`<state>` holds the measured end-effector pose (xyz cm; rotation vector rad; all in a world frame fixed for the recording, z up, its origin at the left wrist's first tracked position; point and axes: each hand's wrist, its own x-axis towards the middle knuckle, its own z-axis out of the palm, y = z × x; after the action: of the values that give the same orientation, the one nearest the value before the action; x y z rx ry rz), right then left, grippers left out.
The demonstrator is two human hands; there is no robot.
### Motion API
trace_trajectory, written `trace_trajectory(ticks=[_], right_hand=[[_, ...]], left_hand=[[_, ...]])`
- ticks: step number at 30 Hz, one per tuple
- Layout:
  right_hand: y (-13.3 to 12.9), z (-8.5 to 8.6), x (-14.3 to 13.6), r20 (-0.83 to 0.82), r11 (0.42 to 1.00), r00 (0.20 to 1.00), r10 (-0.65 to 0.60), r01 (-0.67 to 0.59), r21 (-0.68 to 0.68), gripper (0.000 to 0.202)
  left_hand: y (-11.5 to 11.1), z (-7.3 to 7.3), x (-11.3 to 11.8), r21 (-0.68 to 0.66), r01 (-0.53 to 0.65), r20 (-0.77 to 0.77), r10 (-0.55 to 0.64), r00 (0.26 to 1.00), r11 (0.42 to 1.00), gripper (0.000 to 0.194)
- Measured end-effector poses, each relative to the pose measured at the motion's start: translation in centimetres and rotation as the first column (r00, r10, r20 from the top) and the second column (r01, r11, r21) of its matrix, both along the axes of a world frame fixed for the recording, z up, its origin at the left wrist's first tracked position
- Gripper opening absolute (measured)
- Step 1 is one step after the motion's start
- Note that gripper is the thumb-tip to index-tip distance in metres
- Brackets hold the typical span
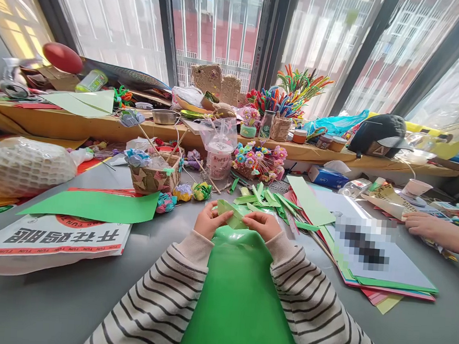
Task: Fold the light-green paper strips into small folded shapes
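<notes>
A light green piece of folded paper [234, 217] is held between both hands at the centre of the view. My left hand [211, 221] pinches its left side, and my right hand [263, 224] grips the right side with fingers closed. Below the hands hangs a glossy green surface [240, 293], lying between my striped sleeves. Just behind my right hand is a pile of cut green paper strips [265, 196]. Crumpled paper flowers, one of them yellow and green [202, 191], lie behind my left hand.
A green sheet [93, 205] lies over a printed bag [55, 238] at left. Stacked coloured paper [389, 251] is at right, near another person's hand [426, 227]. A basket [154, 180], a plastic cup [219, 158] and beaded flowers [258, 161] stand behind, below a cluttered sill [130, 133].
</notes>
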<state>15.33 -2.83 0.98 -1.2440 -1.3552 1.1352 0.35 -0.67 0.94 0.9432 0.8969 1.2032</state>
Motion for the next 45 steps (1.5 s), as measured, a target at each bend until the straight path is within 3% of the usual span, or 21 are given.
trace_trajectory(ticks=[5,10,16,29,35,39,45], right_hand=[[0.02,-0.05,0.18,0.008,0.999,1.000,0.025,-0.025,-0.041,0.028],[-0.04,-0.12,-0.04,0.079,0.999,0.996,0.046,-0.047,0.016,0.024],[-0.09,-0.47,-0.50,0.147,0.999,0.989,0.010,-0.018,0.050,0.025],[-0.35,-0.26,-0.63,0.206,0.997,0.975,0.082,-0.083,-0.001,0.023],[-0.23,-0.35,-0.65,0.264,0.997,0.965,0.002,-0.022,0.072,0.027],[-0.17,-0.24,-0.38,0.259,0.998,0.965,0.029,-0.043,0.051,0.031],[-0.22,-0.09,-0.47,0.282,0.992,0.958,0.055,-0.085,0.097,0.024]], left_hand=[[0.10,-0.05,-0.03,0.021,-0.014,-0.013,0.014,1.000,1.000,0.054],[0.16,-0.17,-0.01,0.039,-0.017,-0.031,0.018,0.999,0.999,0.057],[-0.17,-0.01,0.04,0.085,-0.023,-0.162,0.036,0.986,0.996,0.057],[-0.26,-0.15,-0.19,0.142,0.060,-0.289,-0.017,0.957,0.988,0.056],[-0.09,-0.28,-0.29,0.158,0.023,-0.313,0.027,0.949,0.987,0.054],[0.06,-0.40,-0.35,0.181,-0.060,-0.280,0.110,0.954,0.982,0.054],[-0.06,-0.16,-0.32,0.154,-0.080,-0.269,0.120,0.956,0.985,0.056]])
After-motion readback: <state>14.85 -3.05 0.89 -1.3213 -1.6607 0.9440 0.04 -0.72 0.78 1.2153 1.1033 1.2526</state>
